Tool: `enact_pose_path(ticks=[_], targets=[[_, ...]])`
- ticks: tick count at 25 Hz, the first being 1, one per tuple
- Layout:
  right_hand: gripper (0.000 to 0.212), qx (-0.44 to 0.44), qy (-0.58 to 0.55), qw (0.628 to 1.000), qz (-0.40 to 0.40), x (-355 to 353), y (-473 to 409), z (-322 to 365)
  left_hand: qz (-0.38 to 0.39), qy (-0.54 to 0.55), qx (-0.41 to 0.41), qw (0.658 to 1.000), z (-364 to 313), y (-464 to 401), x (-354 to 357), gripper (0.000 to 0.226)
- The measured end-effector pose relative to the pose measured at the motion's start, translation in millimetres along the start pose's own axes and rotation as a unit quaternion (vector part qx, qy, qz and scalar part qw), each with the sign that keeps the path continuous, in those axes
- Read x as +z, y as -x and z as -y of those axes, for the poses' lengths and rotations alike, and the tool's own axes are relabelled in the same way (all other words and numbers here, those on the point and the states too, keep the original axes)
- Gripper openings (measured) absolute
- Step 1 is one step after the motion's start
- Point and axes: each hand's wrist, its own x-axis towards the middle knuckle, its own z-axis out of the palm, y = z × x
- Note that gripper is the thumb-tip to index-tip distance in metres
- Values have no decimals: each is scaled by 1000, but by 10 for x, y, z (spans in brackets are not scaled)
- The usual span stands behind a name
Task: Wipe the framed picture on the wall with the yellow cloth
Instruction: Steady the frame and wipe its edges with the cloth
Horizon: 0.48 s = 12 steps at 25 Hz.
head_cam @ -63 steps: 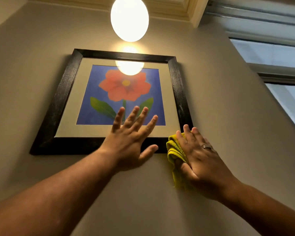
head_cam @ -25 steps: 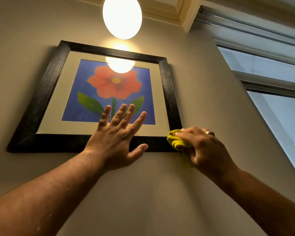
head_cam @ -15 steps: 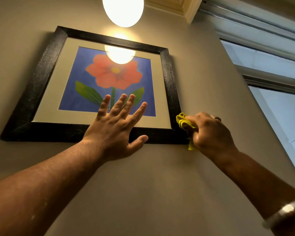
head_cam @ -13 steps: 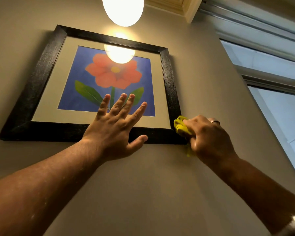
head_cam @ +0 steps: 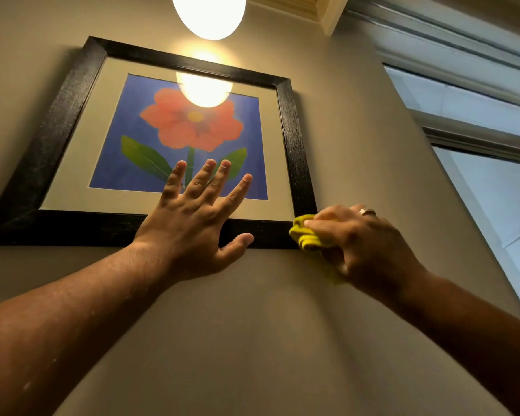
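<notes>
From the head camera, the left hand (head_cam: 197, 223) is pressing flat with fingers spread against the glass and lower rail of the black-framed flower picture (head_cam: 294, 151), gripping nothing. Just to its right, the right hand (head_cam: 364, 244) is clutching the bunched yellow cloth (head_cam: 305, 234) against the frame's lower right corner. A glowing lamp (head_cam: 209, 13) is hanging above both hands.

Glowing oval lamp (head_cam: 209, 13) hanging at the top centre, beige wall (head_cam: 252, 325) filling most of the view, cream ceiling moulding (head_cam: 309, 7) to the lamp's right, window (head_cam: 493, 151) with a pale metal frame along the right edge
</notes>
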Motion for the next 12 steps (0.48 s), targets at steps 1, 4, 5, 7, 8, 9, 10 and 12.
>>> enact_pose_path(ticks=[1, 4, 5, 7, 8, 9, 10, 12], targets=[[35, 34, 7, 999, -18, -37, -121, -82, -3, 0, 4, 1000, 7, -25, -14, 85], [29, 3, 15, 999, -51, -49, -203, 51, -13, 2, -9, 1000, 36, -94, -55, 85], [31, -43, 5, 999, -27, 9, -127, 174, -8, 3, -6, 1000, 21, -77, -48, 84], [35, -75, -2, 997, 4, 72, -26, 237, -5, 3, 4, 1000, 8, -52, -26, 84], [36, -13, -40, 999, -14, 73, -75, 159, -2, 2, 5, 1000, -1, -22, -19, 84], [39, 60, -68, 995, -36, 80, -121, 94, 2, 2, 8, 1000, -8, 6, -10, 84], [41, 105, -86, 990, -43, 90, -135, 67, 5, 4, 10, 1000, -7, 28, -4, 84], [36, 19, -60, 997, -44, 120, -110, 125, 6, 14, 11, 1000, -6, 45, -2, 84]])
